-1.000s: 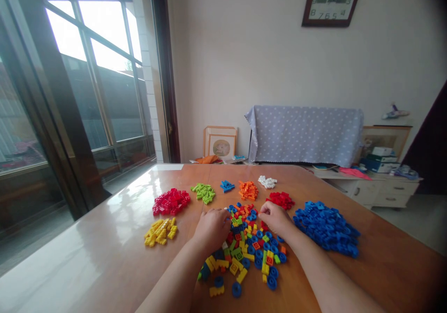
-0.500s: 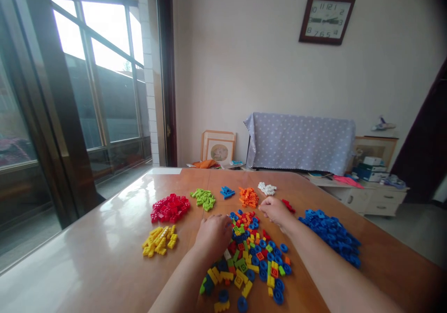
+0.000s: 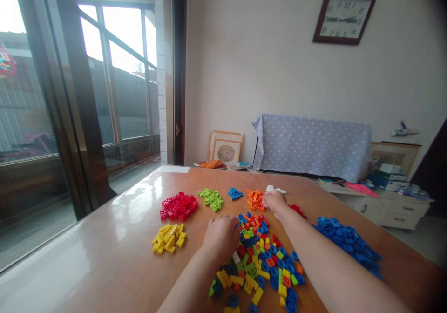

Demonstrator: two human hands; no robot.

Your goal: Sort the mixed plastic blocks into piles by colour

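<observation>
Head view — left hand [image 3: 221, 236] sits on the mixed-colour pile of plastic bricks [image 3: 267, 264], right hand [image 3: 275, 202] just beside the orange plastic brick pile [image 3: 255, 199] — fingers curled under, so I cannot tell their grip.

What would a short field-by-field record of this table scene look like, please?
Surface: glossy brown wooden table
Left: left hand lies on the mixed multicoloured heap of plastic bricks, fingers curled
Right: right hand reaches to the far side, between the orange plastic brick pile and the white plastic brick pile; whether it holds anything cannot be told
Left piles: red plastic brick pile, yellow plastic brick pile, green plastic brick pile
Right piles: large blue plastic brick pile
</observation>
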